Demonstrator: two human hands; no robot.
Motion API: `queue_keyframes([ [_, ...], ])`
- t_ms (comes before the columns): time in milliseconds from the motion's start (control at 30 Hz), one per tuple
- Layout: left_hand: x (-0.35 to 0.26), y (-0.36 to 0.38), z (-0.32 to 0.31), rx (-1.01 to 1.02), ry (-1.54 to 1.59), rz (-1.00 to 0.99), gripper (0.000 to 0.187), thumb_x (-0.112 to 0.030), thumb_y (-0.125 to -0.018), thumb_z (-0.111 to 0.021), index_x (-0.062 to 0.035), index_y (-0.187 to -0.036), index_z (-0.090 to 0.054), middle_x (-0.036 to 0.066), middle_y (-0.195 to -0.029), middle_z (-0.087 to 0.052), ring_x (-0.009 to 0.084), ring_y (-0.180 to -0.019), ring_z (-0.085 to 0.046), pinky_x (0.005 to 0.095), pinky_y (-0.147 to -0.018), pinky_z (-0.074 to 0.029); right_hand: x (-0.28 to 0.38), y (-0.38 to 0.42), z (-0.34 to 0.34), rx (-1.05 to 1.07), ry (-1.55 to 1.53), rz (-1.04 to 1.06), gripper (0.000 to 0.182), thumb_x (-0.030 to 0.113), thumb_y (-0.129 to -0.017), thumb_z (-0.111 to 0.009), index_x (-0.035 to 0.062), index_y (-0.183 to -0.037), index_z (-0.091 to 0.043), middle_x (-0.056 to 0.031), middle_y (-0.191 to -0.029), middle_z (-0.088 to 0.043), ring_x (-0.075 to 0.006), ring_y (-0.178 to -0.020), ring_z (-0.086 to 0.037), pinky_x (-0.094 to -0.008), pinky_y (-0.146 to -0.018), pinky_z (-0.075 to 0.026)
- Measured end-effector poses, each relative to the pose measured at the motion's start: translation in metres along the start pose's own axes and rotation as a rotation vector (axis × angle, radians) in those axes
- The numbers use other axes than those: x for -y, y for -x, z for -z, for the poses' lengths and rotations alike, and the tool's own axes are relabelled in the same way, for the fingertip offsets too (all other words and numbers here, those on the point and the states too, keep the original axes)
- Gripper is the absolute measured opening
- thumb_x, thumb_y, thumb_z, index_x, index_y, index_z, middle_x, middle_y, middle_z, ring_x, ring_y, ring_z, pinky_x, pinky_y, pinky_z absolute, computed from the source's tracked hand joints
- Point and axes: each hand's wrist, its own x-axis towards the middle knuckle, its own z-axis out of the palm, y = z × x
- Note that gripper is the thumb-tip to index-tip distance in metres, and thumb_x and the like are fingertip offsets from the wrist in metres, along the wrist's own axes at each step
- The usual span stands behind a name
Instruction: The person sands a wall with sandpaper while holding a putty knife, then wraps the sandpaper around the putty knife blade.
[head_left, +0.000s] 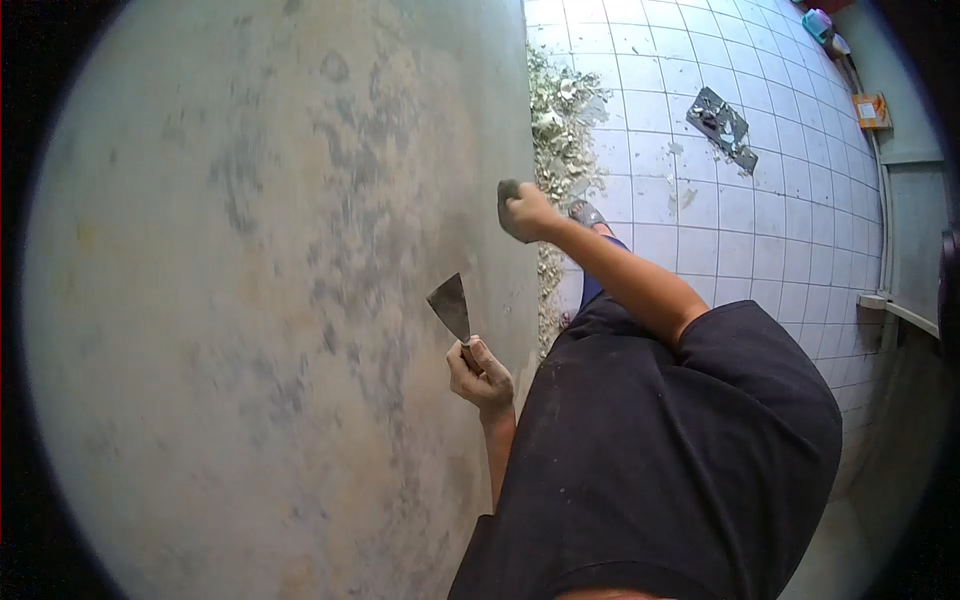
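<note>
My left hand (481, 377) grips the handle of a putty knife (452, 306); its wide metal blade points up in the picture and lies close to the mottled grey wall (260, 300). My right hand (526, 212) reaches further along the wall, closed around a small dark block (507, 188) that it presses on the wall surface. My black shirt (680, 460) fills the lower right.
Scraped-off flakes and debris (562, 130) lie in a strip along the foot of the wall on the white tiled floor (780, 220). A flat metal piece (722, 125) lies on the tiles. A small orange box (870, 108) stands by the far wall.
</note>
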Motion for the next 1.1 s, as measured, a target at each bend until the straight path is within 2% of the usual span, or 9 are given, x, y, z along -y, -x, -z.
queue_keyframes([
  [100, 0.017, 0.035, 0.026, -0.114, -0.085, -0.132, 0.026, -0.019, -0.105, -0.046, -0.0003, -0.088, -0.050, -0.004, -0.059, -0.039, 0.0044, -0.050, -0.036, 0.0226, -0.045, -0.030, -0.016, 0.065, -0.104, -0.136, 0.287, 0.185, 0.041, 0.002, -0.091, -0.049, -0.0080, -0.130, -0.054, -0.0278, -0.117, -0.065, -0.0318, -0.113, -0.063, -0.0391, -0.095, -0.050],
  [200, 0.009, 0.049, 0.051, -0.257, -0.103, -0.099, 0.029, -0.020, -0.106, -0.042, -0.0016, -0.084, -0.046, -0.003, -0.056, -0.040, 0.0057, -0.046, -0.036, 0.0226, -0.044, -0.031, 0.027, 0.136, -0.164, -0.045, -0.510, 0.024, 0.053, 0.002, -0.093, -0.043, -0.0114, -0.143, -0.037, -0.0393, -0.138, -0.046, -0.0448, -0.133, -0.046, -0.0453, -0.108, -0.042],
  [267, 0.005, 0.048, 0.060, -0.274, -0.086, -0.146, 0.030, -0.021, -0.106, -0.041, -0.0017, -0.083, -0.045, -0.003, -0.056, -0.040, 0.0058, -0.045, -0.035, 0.0226, -0.044, -0.031, 0.044, 0.153, -0.169, -0.165, 0.178, 0.656, 0.047, -0.006, -0.089, -0.042, -0.0201, -0.134, -0.041, -0.0385, -0.148, -0.035, -0.0418, -0.142, -0.034, -0.0411, -0.113, -0.033],
  [333, 0.009, 0.052, 0.067, -0.300, -0.051, -0.211, 0.033, -0.023, -0.106, -0.038, -0.0026, -0.081, -0.042, -0.002, -0.055, -0.039, 0.0058, -0.044, -0.034, 0.0225, -0.044, -0.031, 0.027, 0.090, -0.165, -0.104, -0.413, 0.296, 0.050, -0.010, -0.086, -0.041, -0.0193, -0.135, -0.039, -0.0383, -0.147, -0.036, -0.0461, -0.141, -0.033, -0.0448, -0.114, -0.031],
  [433, 0.007, 0.061, 0.069, -0.291, -0.012, -0.170, 0.033, -0.022, -0.106, -0.037, -0.0045, -0.079, -0.038, -0.002, -0.054, -0.038, 0.0064, -0.046, -0.036, 0.0223, -0.045, -0.031, 0.061, 0.080, -0.109, 0.065, 0.018, 0.062, 0.050, -0.002, -0.094, -0.046, -0.0169, -0.140, -0.035, -0.0358, -0.148, -0.036, -0.0439, -0.138, -0.040, -0.0440, -0.108, -0.041],
  [567, 0.021, 0.070, 0.072, -0.283, 0.005, -0.251, 0.029, -0.021, -0.104, -0.040, -0.0008, -0.083, -0.037, 0.000, -0.054, -0.039, 0.0081, -0.041, -0.037, 0.0241, -0.042, -0.036, 0.033, 0.205, -0.193, -0.174, 0.448, 0.813, 0.055, -0.002, -0.089, -0.044, -0.0168, -0.141, -0.034, -0.0358, -0.142, -0.043, -0.0424, -0.132, -0.048, -0.0429, -0.110, -0.042],
  [833, 0.033, 0.079, 0.079, -0.313, 0.039, -0.176, 0.029, -0.021, -0.103, -0.039, -0.0041, -0.081, -0.035, 0.001, -0.056, -0.040, 0.0073, -0.043, -0.035, 0.0238, -0.046, -0.038, 0.061, 0.164, -0.173, -0.236, 0.107, 0.647, 0.053, -0.013, -0.083, -0.035, -0.0153, -0.136, -0.038, -0.0431, -0.120, -0.053, -0.0517, -0.116, -0.056, -0.0488, -0.099, -0.046],
  [900, 0.032, 0.084, 0.087, -0.322, 0.013, -0.138, 0.029, -0.022, -0.104, -0.039, -0.0044, -0.081, -0.035, 0.001, -0.056, -0.041, 0.0070, -0.043, -0.036, 0.0237, -0.046, -0.038, 0.057, 0.180, -0.193, -0.449, 0.169, 0.915, 0.042, -0.014, -0.082, -0.035, -0.0137, -0.122, -0.047, -0.0417, -0.103, -0.057, -0.0557, -0.101, -0.059, -0.0537, -0.085, -0.049],
  [1100, 0.030, 0.081, 0.089, -0.312, 0.044, -0.197, 0.031, -0.024, -0.104, -0.039, -0.0047, -0.080, -0.035, -0.001, -0.054, -0.040, 0.0069, -0.043, -0.036, 0.0226, -0.045, -0.036, 0.082, 0.122, -0.139, -0.176, 0.158, 0.366, 0.038, -0.012, -0.081, -0.038, -0.0120, -0.117, -0.050, -0.0366, -0.105, -0.061, -0.0539, -0.101, -0.060, -0.0524, -0.083, -0.051],
])
